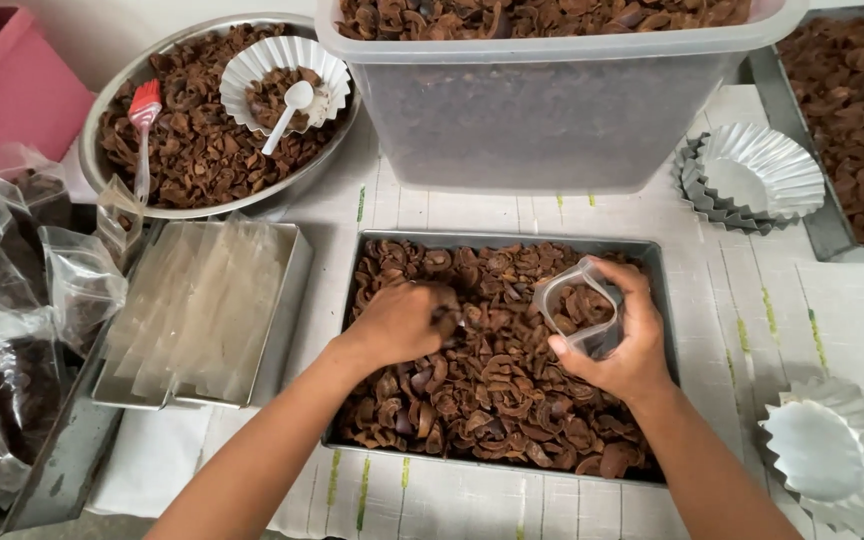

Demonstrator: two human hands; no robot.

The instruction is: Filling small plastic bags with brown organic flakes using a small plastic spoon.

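my left hand (402,322) closed, pinching brown dried pieces (492,390) in the near metal tray (664,300) | my right hand (620,335) grips a small clear bag (577,305), tilted mouth-left so pieces drop in | 1 stack of foil cups (752,175) far right on desk (472,500)

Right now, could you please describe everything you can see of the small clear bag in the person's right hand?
The small clear bag is thin, see-through plastic, held open at its mouth by the right hand, thumb on its near side and fingers over the far rim. It hangs tilted just above the rectangular metal tray of brown dried pieces. A few such pieces show inside through the plastic. The left hand does not touch it.
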